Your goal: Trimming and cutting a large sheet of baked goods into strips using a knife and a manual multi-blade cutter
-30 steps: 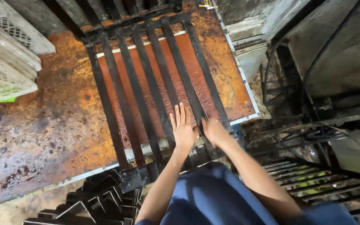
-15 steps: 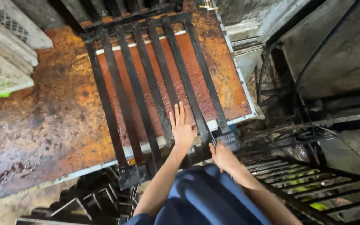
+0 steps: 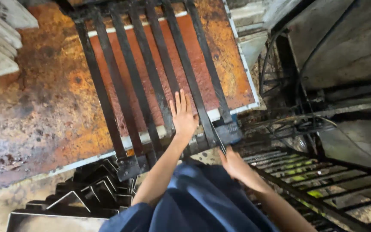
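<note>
Left hand [image 3: 183, 117] spread flat, fingers straight and slightly fanned, palm pressed on black metal grate [image 3: 151, 81] just left of centre frame, grasping nothing. Right hand [image 3: 232, 164] lower, right of centre, closed around thin dark rod [image 3: 218, 139] that slants up to grate's near right corner. Grate lying across rusty orange surface [image 3: 44, 107], its near end overhanging the pale front edge. Stacked black angle brackets [image 3: 91, 189] at lower left; barred frames [image 3: 323, 180] crowding lower right; open room only across surface's left half
</note>
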